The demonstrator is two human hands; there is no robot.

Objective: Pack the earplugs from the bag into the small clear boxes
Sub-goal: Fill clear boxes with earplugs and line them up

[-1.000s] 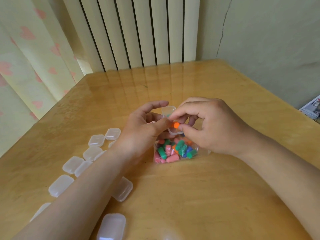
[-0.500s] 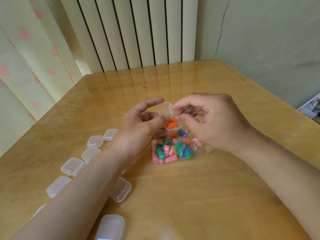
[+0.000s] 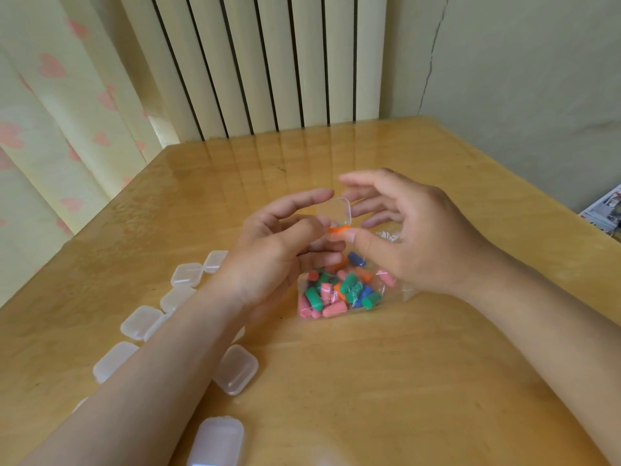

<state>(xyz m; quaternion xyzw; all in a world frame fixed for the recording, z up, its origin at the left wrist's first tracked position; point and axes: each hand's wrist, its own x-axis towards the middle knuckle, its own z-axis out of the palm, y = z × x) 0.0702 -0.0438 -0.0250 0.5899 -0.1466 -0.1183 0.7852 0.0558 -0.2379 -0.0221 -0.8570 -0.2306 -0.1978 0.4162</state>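
My left hand (image 3: pixel 279 243) holds a small clear box (image 3: pixel 334 211) above the table, its lid standing up and orange earplugs (image 3: pixel 339 229) showing inside. My right hand (image 3: pixel 413 240) is beside the box on the right, fingers spread, with its thumb tip touching the box's front edge by the orange earplugs. Below both hands lies the clear plastic bag (image 3: pixel 339 294) of pink, green, blue and orange earplugs, flat on the wooden table (image 3: pixel 369 381).
Several closed small clear boxes (image 3: pixel 186 274) lie on the table to the left, partly under my left forearm; one (image 3: pixel 235 368) sits near my elbow and another (image 3: pixel 216 442) at the bottom edge. Printed paper (image 3: pixel 605 210) lies at the right edge. A radiator and curtain stand behind.
My right hand put the orange earplug into the box and let go, then opened its fingers. The box rose slightly in my left hand.
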